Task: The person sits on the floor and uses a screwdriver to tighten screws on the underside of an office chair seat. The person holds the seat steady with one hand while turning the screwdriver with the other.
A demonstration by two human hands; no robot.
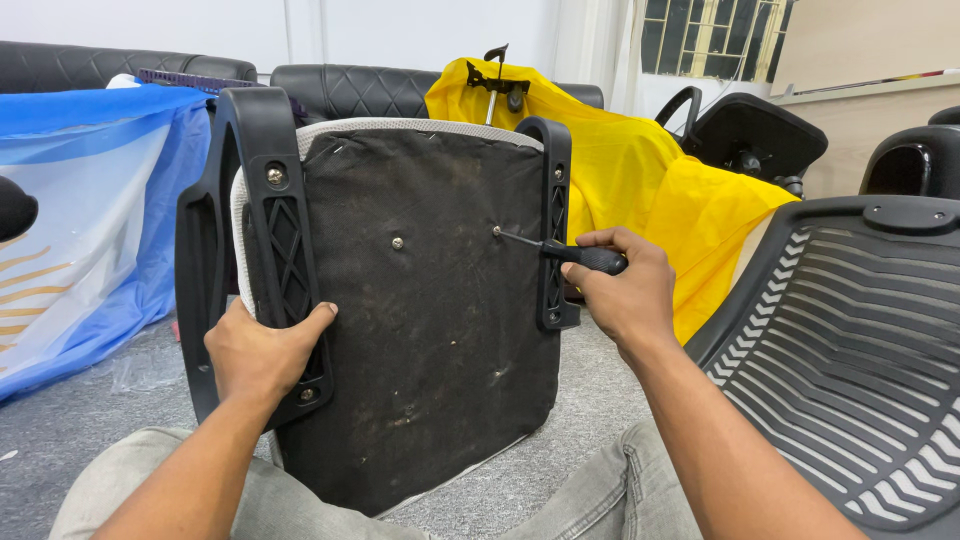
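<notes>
An office chair seat stands on edge between my knees, its black fabric underside facing me. Black plastic armrest brackets run down both sides. My left hand grips the left bracket near its lower end. My right hand is closed on a black-handled screwdriver. Its tip rests on a screw in the upper right of the underside, beside the right bracket. Another screw sits near the middle of the fabric.
A black mesh chair backrest lies at the right. Yellow plastic sheeting covers something behind the seat, and blue sheeting lies at the left. Black sofas line the far wall. Another chair part stands at the back right. Grey carpet covers the floor.
</notes>
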